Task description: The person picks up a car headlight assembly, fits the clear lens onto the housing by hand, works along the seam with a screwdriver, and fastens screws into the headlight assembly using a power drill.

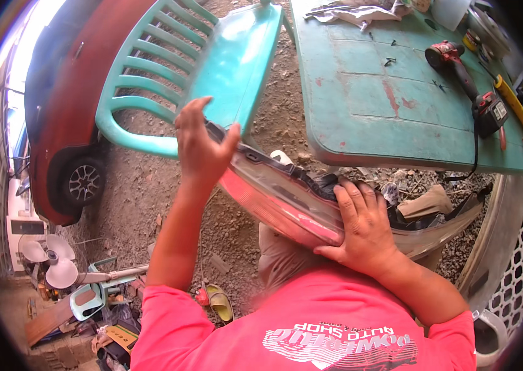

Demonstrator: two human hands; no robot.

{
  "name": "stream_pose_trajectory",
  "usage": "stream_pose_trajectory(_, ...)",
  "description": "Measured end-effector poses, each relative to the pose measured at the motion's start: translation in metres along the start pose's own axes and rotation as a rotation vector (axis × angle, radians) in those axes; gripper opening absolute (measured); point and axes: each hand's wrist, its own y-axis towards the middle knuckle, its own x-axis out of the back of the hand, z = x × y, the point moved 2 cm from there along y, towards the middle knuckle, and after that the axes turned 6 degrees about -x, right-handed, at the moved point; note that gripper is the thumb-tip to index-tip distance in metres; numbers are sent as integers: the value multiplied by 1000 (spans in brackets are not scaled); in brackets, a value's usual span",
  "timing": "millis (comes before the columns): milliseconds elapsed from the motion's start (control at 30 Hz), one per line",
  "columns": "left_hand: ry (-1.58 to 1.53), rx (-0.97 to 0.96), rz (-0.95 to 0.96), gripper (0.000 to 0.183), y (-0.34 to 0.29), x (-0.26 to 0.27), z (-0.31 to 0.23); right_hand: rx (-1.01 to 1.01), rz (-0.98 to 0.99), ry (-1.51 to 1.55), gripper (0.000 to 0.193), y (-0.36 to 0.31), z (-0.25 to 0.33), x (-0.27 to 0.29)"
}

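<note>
Between a green desk and a red shirt with pale, upside-down lettering, a long, curved lamp slants from upper left to lower right, glossy, clear and red-tinged, its far edge black. The right hand clasps its edge; the left hand, fingers spread, meets its upper-left end, grip unclear.
</note>
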Motion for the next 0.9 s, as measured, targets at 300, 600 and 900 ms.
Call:
stream_pose_trajectory(300, -217, -383, 592, 119, -36, 18, -111, -14, -14, 44, 122, -1, 1, 1)
stream_pose_trajectory(600, -278, -430, 494, 113, -33, -1, -107, -35, -5, 52, 121, -1, -5, -3)
stream_pose_trajectory(900, -245, -413, 474, 113, -48, 23, -117, 24, 93, 137, 131, -12, -15, 26)
